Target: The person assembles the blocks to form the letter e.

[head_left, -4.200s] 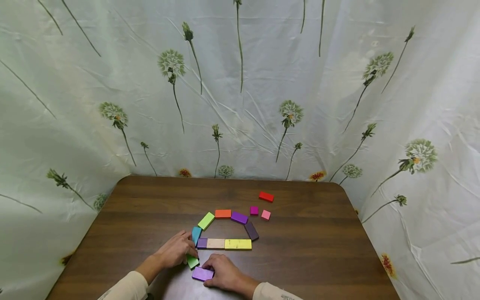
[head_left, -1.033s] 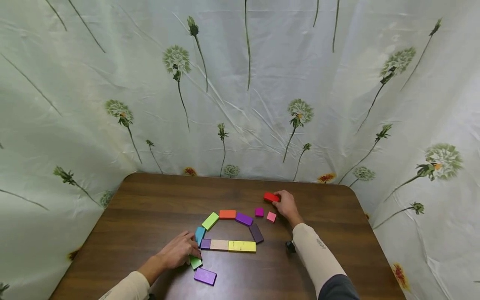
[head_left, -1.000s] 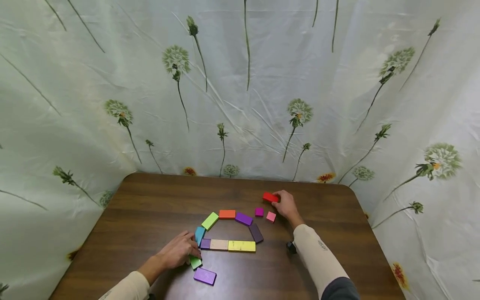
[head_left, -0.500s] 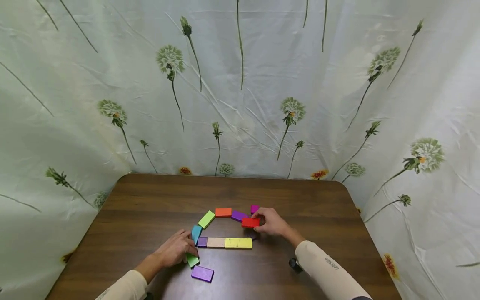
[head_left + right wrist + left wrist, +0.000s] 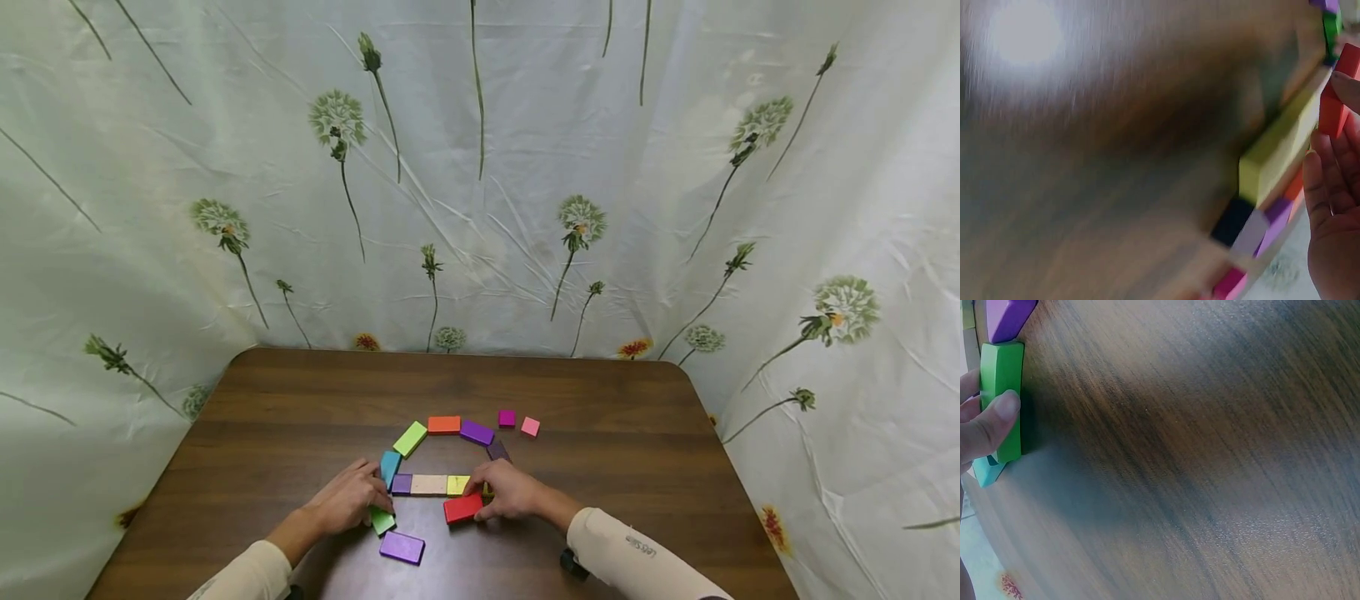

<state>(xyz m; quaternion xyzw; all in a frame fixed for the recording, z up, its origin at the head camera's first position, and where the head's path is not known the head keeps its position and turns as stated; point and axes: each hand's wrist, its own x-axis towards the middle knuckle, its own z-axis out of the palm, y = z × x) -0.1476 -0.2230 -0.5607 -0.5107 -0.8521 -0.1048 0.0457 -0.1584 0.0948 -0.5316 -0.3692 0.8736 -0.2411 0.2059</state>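
My left hand (image 5: 348, 498) pinches a green block (image 5: 1010, 375), thumb on its near side. That block touches a teal block (image 5: 390, 467) at one end and lies by a light purple block (image 5: 402, 547) at the other. Between thumb and fingers, my right hand (image 5: 513, 490) holds a red block (image 5: 461, 508) above the table, in front of the yellow block (image 5: 458, 485), and covers part of it. A beige block (image 5: 429, 484) and a small purple block (image 5: 402, 483) continue the yellow block's row to the left.
Behind the row, a lime block (image 5: 410, 438), an orange block (image 5: 444, 425), a purple block (image 5: 477, 432) and a dark purple block (image 5: 498, 451) form an arc. A magenta cube (image 5: 507, 418) and a pink cube (image 5: 531, 427) lie beyond. A patterned curtain (image 5: 480, 208) borders the table (image 5: 637, 433).
My right hand let go of the light purple block earlier, took the red block from the far right and brought it nearer and leftward. My left hand stays on the green block.
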